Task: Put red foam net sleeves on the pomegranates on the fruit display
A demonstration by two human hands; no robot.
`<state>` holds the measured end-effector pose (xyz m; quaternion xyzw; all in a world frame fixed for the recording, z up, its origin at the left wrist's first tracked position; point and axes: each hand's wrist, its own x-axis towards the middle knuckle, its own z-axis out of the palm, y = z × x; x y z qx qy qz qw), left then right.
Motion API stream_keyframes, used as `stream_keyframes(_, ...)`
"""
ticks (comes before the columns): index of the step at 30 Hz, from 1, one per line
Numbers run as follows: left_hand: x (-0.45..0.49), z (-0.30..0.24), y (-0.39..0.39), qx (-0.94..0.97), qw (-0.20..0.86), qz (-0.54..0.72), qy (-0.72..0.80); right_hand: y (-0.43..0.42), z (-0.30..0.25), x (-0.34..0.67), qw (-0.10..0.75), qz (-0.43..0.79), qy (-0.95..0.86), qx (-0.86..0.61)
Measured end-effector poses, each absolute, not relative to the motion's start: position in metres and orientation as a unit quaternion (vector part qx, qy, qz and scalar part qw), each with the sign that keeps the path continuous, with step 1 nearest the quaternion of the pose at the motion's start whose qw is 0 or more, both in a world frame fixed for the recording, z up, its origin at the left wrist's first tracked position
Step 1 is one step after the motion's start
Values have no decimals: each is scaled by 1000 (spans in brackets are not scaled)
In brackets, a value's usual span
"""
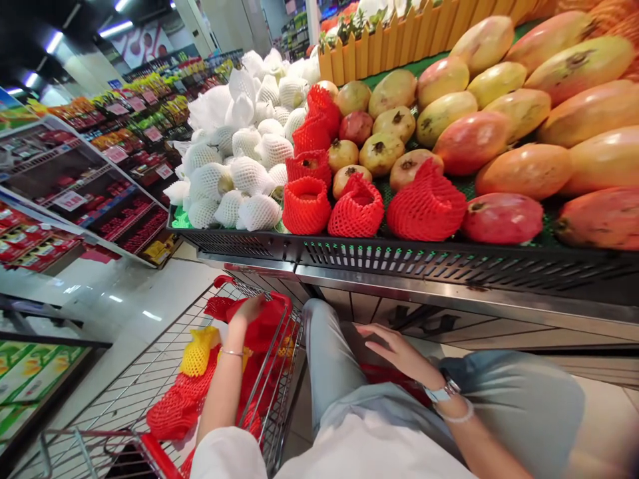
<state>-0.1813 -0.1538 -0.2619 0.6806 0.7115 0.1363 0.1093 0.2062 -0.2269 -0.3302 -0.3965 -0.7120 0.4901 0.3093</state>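
My left hand (248,310) reaches into the shopping cart (144,359), over red foam netting (259,326) piled against its far end. Its fingers are shadowed and partly lost against the red, so whether they grip the netting cannot be told. Lower in the cart lie a yellow foam net (198,351) and more red foam nets (174,406). My right hand (392,346) hangs by my knee, fingers stretched out and holding nothing. Above it, at the display's front edge, stand red foam net sleeves (306,205) with fruit partly visible inside.
A black slatted display edge (379,256) runs across in front of me. Behind it are white-netted fruits (249,174), bare round fruits (382,153) and large orange-red fruits (522,169). Stocked shelves (84,179) stand at left, with green cartons (34,372) below.
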Motion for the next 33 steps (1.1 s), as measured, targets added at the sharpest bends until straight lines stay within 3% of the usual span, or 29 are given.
stream_keyframes(4, -201, -201, -161, 645, 93, 91, 753, -226, -328, 198, 334, 504, -693, -392)
stream_keyframes(7, -178, -168, -176, 652, 82, 161, 736, -227, -319, 187, 382, 526, -662, -373)
stream_keyframes(10, -127, -157, -188, 678, 122, 262, 676, -227, -299, 174, 472, 527, -605, -365)
stream_keyframes(14, -63, -169, -192, 719, 173, 302, 601, -223, -270, 160, 576, 532, -510, -355)
stream_keyframes(20, -33, -200, -185, 760, 216, 352, 501, -210, -262, 152, 525, 596, -490, -360)
stream_keyframes(26, -32, -222, -183, 642, 130, 640, 402, -198, -272, 157, 591, 618, -375, -357)
stream_keyframes(30, -26, -224, -188, 698, 259, 535, 399, -201, -265, 163, 575, 686, -344, -284)
stream_keyframes(33, -22, -226, -186, 634, 338, 550, 425, -205, -264, 167, 541, 742, -327, -225)
